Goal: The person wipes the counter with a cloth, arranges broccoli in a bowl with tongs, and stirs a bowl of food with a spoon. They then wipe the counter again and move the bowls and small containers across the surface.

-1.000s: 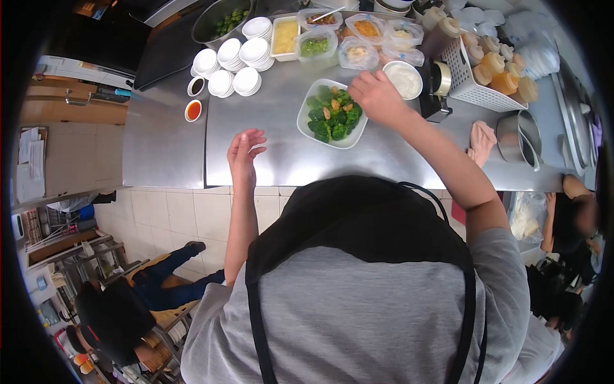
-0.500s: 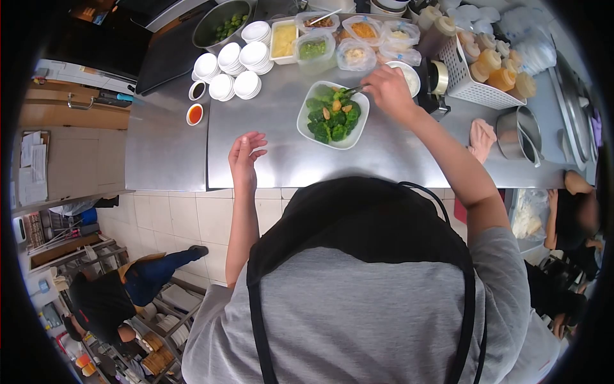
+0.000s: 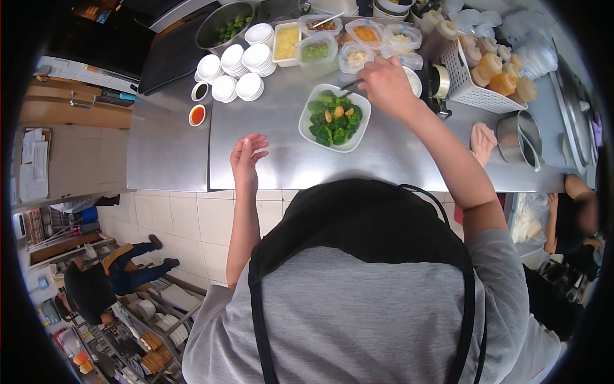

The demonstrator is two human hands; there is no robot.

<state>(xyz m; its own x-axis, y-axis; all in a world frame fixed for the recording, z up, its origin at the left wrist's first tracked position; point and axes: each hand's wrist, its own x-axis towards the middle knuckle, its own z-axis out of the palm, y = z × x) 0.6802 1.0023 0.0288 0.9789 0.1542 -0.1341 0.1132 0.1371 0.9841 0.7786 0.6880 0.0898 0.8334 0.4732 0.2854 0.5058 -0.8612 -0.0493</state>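
Observation:
A white square bowl (image 3: 347, 146) of broccoli (image 3: 329, 125) stands on the steel counter, with a few tan pieces (image 3: 339, 112) on top that look like garlic cloves. My right hand (image 3: 387, 83) is closed around a slim dark utensil (image 3: 350, 86); its exact kind is hard to make out. The utensil's tip points down at the bowl's upper rim, just above the broccoli. To the left of the bowl, my left hand (image 3: 248, 157) hovers over the counter's front part, fingers loosely apart and holding nothing.
Stacked white dishes (image 3: 249, 86), two sauce cups (image 3: 197, 115) and topping containers (image 3: 315, 51) line the back. On the right are a basket (image 3: 476, 93) of squeeze bottles, a pink cloth (image 3: 483, 142) and a steel pot (image 3: 511, 137). Other people (image 3: 89, 291) work behind.
My right hand has shifted slightly up, lifting the utensil's tip from the broccoli toward the bowl's rim. My left hand is nearly still. The person behind at left has stepped.

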